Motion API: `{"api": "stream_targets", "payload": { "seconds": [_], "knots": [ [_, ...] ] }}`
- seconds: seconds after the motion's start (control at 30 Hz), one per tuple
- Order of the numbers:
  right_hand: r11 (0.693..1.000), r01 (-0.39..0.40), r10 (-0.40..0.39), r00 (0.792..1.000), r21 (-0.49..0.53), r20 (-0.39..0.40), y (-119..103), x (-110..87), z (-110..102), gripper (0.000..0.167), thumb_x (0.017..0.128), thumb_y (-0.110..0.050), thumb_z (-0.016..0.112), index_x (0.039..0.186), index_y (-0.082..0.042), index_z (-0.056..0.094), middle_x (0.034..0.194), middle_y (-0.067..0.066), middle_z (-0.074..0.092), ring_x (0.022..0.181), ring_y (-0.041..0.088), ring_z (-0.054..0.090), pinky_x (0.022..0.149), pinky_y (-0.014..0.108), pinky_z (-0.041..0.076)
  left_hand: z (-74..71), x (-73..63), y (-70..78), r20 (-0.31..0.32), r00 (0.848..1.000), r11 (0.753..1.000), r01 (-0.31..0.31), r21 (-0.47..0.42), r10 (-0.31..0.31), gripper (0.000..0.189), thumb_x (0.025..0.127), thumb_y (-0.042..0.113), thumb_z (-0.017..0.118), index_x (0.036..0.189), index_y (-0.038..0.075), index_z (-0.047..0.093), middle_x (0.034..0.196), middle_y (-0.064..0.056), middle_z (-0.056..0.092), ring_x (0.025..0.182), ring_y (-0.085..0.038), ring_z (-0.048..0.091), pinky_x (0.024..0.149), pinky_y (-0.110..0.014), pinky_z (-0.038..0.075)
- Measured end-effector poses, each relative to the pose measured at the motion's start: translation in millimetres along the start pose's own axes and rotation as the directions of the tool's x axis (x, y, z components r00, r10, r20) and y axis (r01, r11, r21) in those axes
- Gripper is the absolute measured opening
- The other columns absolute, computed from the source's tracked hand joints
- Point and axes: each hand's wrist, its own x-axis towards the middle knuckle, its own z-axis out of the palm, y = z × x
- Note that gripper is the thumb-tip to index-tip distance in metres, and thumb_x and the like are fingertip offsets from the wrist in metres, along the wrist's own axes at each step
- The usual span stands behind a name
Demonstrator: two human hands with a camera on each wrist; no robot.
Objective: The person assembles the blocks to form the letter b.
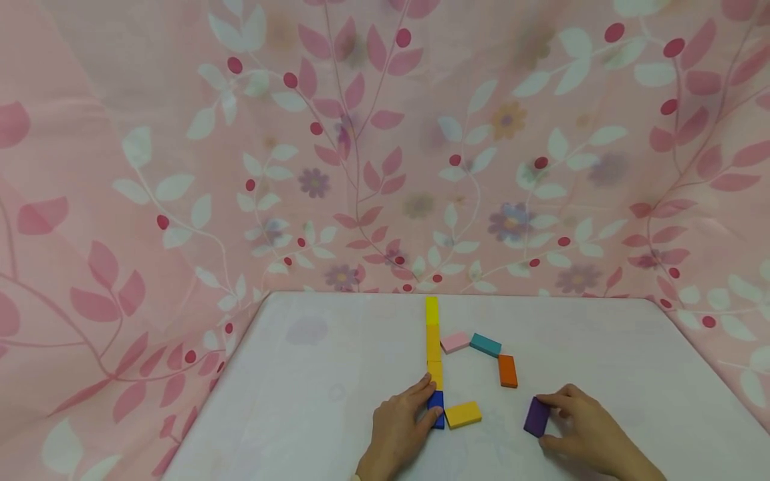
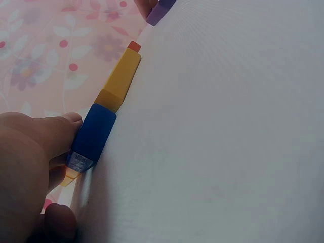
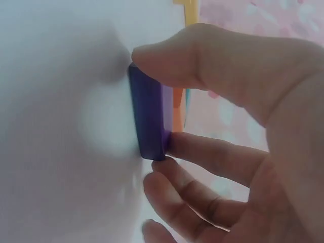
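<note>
My right hand (image 1: 582,427) pinches a purple block (image 1: 537,417) at the right of the table, with the thumb on one end and fingers at the other in the right wrist view. My left hand (image 1: 400,424) rests on a blue block (image 1: 436,409) at the near end of a straight row. Its thumb touches the blue block and its fingertips reach a yellow block (image 1: 436,375) just beyond. Farther up that row lie an orange-yellow block (image 1: 433,343) and a bright yellow block (image 1: 432,310). Another yellow block (image 1: 463,415) lies right of the blue one.
A pink block (image 1: 454,342), a teal block (image 1: 485,345) and an orange block (image 1: 508,371) curve out rightward from the row. All lie on a white-covered table (image 1: 325,374). Behind it hangs a pink floral cloth (image 1: 385,147).
</note>
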Motion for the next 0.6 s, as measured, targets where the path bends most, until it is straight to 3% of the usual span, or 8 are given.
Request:
{"api": "stream_targets", "payload": {
  "seconds": [0.33, 0.6],
  "knots": [
    [0.999, -0.042, 0.041, 0.997, -0.013, -0.067, -18.8, 4.0, 7.6, 0.064, 0.063, -0.040, 0.100, 0.117, -0.014, 0.078, 0.095, -0.007, 0.064, 0.085, 0.011, 0.057, 0.070, 0.028, 0.051, 1.4, 1.0, -1.3, -0.010, 1.000, 1.000, -0.014, -0.014, 0.013, 0.048, 0.098, 0.046, 0.074, 0.141, 0.025, 0.070, 0.150, 0.015, 0.062, 0.130, -0.018, 0.068, 0.086, -0.042, 0.063],
    [0.998, -0.057, 0.057, 0.994, 0.001, -0.090, -31.6, 7.2, 13.6, 0.060, 0.063, -0.037, 0.100, 0.114, -0.015, 0.077, 0.096, -0.005, 0.065, 0.084, 0.012, 0.057, 0.069, 0.030, 0.049, 0.1, 0.7, -0.6, 0.008, 1.000, 1.000, 0.008, 0.000, -0.008, 0.048, 0.098, 0.047, 0.074, 0.141, 0.027, 0.070, 0.151, 0.016, 0.060, 0.130, -0.019, 0.068, 0.083, -0.043, 0.063]
  ]
}}
